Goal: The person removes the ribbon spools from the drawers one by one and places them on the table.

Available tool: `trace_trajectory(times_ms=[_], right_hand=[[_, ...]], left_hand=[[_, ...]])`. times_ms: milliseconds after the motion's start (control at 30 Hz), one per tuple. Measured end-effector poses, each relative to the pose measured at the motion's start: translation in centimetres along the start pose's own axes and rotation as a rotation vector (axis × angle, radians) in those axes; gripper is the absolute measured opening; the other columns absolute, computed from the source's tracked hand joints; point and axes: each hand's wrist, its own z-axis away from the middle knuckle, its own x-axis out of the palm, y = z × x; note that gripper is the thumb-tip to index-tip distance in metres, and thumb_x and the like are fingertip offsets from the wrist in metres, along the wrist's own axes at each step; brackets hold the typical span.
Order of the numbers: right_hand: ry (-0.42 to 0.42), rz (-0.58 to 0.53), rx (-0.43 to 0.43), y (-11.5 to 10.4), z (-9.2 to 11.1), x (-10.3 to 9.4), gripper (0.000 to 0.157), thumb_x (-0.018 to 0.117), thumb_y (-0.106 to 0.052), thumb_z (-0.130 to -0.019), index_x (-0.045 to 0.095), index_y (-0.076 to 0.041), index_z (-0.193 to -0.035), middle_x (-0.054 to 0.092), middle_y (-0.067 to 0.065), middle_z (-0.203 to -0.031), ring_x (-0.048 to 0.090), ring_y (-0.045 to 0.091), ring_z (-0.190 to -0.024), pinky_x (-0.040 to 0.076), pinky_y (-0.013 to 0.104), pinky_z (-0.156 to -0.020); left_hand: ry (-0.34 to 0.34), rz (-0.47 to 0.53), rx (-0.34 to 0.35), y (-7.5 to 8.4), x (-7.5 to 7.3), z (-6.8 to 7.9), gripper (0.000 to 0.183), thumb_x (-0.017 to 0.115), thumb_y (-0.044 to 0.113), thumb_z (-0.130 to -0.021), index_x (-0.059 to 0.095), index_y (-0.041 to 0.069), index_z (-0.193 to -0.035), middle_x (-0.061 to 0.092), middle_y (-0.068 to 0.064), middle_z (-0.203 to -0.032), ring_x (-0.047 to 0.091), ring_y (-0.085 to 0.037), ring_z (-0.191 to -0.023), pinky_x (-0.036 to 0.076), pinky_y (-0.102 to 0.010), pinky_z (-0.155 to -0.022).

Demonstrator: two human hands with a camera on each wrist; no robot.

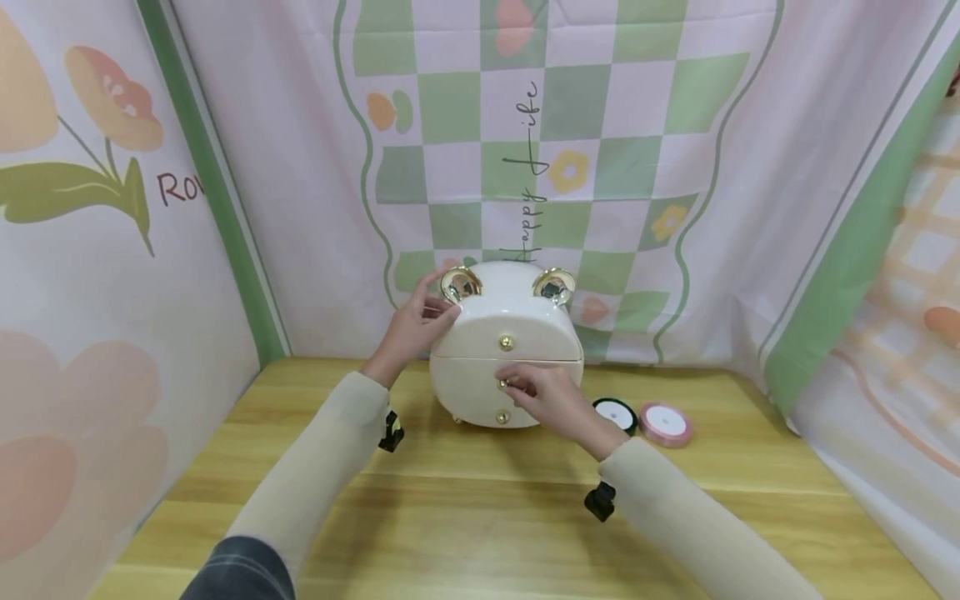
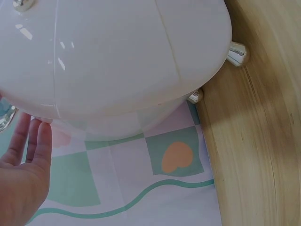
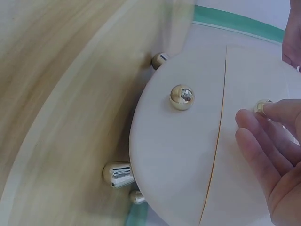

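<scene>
A glossy white rounded box (image 1: 480,329) with gold ears, gold feet and a column of gold knobs stands on the wooden table. Seams across its front divide it into drawer-like sections. My right hand (image 1: 551,396) pinches the middle knob (image 3: 261,106) between thumb and fingertips; the other fingers curve close to the front. Below that knob, the bottom knob (image 3: 182,97) is untouched. At the box's upper left, my left hand (image 1: 422,321) touches the side by the left ear (image 1: 461,285), its fingers (image 2: 42,146) mostly straight.
To the right of the box lie two ribbon spools, a dark green spool (image 1: 615,414) and a pink spool (image 1: 666,423). A checkered cloth (image 1: 517,108) hangs right behind the box. Printed curtains close off both sides of the table (image 1: 480,525).
</scene>
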Motion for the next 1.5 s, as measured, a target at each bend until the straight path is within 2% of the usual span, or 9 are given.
trace_trajectory(times_ms=[267,533,867,1100,1233,1500], right_hand=[[-0.011,-0.022,0.014,0.4,-0.1,0.0,0.021,0.071,-0.005,-0.093,0.073,-0.008,-0.114,0.073,0.004,-0.103,0.068,0.011,-0.083,0.057,0.026,-0.07],[-0.015,-0.037,-0.007,0.5,0.3,-0.3,0.026,0.072,-0.004,-0.092,0.073,-0.007,-0.118,0.074,0.005,-0.105,0.071,0.015,-0.087,0.059,0.028,-0.073],[-0.094,-0.069,-0.025,0.9,1.1,-0.6,0.029,0.072,-0.003,-0.091,0.072,-0.008,-0.12,0.074,0.007,-0.107,0.071,0.014,-0.085,0.058,0.024,-0.07],[-0.148,-0.092,-0.013,1.0,1.5,0.1,0.023,0.071,-0.001,-0.091,0.074,-0.006,-0.113,0.074,0.009,-0.1,0.069,0.011,-0.08,0.058,0.025,-0.066],[-0.181,-0.068,0.004,1.5,1.7,0.8,0.021,0.072,-0.002,-0.09,0.075,-0.007,-0.11,0.074,0.007,-0.096,0.068,0.01,-0.08,0.057,0.025,-0.065],[-0.234,-0.025,0.055,2.4,1.6,2.0,0.02,0.072,-0.004,-0.091,0.075,-0.008,-0.11,0.074,0.005,-0.1,0.07,0.011,-0.084,0.056,0.023,-0.07]], left_hand=[[-0.006,0.008,-0.011,0.0,0.0,0.1,0.065,0.065,0.037,-0.098,0.03,0.051,-0.151,0.064,-0.007,-0.115,0.061,-0.026,-0.107,0.053,-0.045,-0.091],[0.002,0.006,0.0,-0.1,0.1,0.0,0.065,0.065,0.037,-0.099,0.031,0.05,-0.152,0.064,-0.006,-0.115,0.061,-0.026,-0.107,0.053,-0.045,-0.091],[-0.002,-0.012,0.002,0.0,0.1,-0.1,0.065,0.065,0.037,-0.099,0.03,0.049,-0.152,0.064,-0.007,-0.116,0.061,-0.026,-0.108,0.052,-0.044,-0.093],[0.001,-0.015,0.008,-0.2,0.0,-0.1,0.065,0.064,0.037,-0.099,0.03,0.049,-0.152,0.065,-0.007,-0.116,0.061,-0.026,-0.107,0.052,-0.044,-0.093],[0.003,-0.017,0.004,-0.2,0.1,0.0,0.065,0.065,0.038,-0.098,0.03,0.049,-0.152,0.065,-0.006,-0.115,0.062,-0.025,-0.107,0.053,-0.044,-0.092],[-0.001,-0.008,0.007,-0.1,-0.1,0.1,0.065,0.065,0.039,-0.098,0.03,0.049,-0.152,0.064,-0.008,-0.116,0.061,-0.027,-0.107,0.053,-0.045,-0.092]])
